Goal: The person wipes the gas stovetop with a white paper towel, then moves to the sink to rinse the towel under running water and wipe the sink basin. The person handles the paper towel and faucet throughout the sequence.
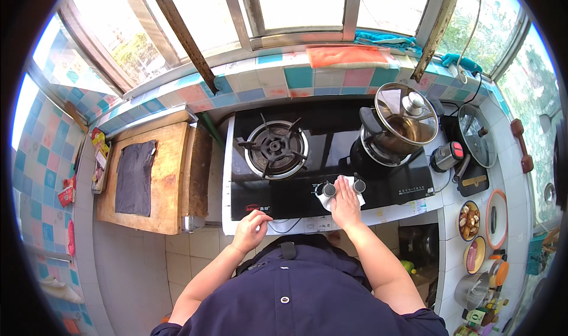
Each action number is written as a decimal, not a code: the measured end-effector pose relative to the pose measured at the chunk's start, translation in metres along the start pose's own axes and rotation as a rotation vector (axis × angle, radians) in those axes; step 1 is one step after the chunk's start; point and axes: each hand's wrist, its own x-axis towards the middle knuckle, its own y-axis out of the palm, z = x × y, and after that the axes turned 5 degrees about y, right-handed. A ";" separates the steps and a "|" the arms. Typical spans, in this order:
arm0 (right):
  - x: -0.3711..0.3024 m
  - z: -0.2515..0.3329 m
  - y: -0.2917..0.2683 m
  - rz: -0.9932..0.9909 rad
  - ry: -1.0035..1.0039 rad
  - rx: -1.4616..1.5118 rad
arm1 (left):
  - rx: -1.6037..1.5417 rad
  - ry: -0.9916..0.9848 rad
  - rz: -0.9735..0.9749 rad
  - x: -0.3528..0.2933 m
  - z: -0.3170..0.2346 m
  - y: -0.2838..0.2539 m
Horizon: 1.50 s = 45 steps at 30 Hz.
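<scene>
Biggest thing here is the tiled desk (148, 259), running from 9 o'clock round to 3. Sitting dead centre on it is the black stove (331, 152), with a bare burner (276, 148) at about 11 o'clock. A pot (393, 136) with a tilted glass lid (407, 113) sits at 1 o'clock. Over at 9 o'clock there's a wooden board (168, 176) with a dark cloth (135, 177) on it. Right hand (345, 203) is pressed flat, fingers loose, on a white rag (331, 199) lying between the two knobs (328, 189) at the stove's front. Left hand (251, 229) is curled, resting on the stove's front edge at 7 o'clock, grip on nothing I can see.
</scene>
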 end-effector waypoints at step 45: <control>0.100 0.001 -0.053 0.757 -0.219 0.041 | 0.092 -0.156 -0.006 0.048 0.008 0.039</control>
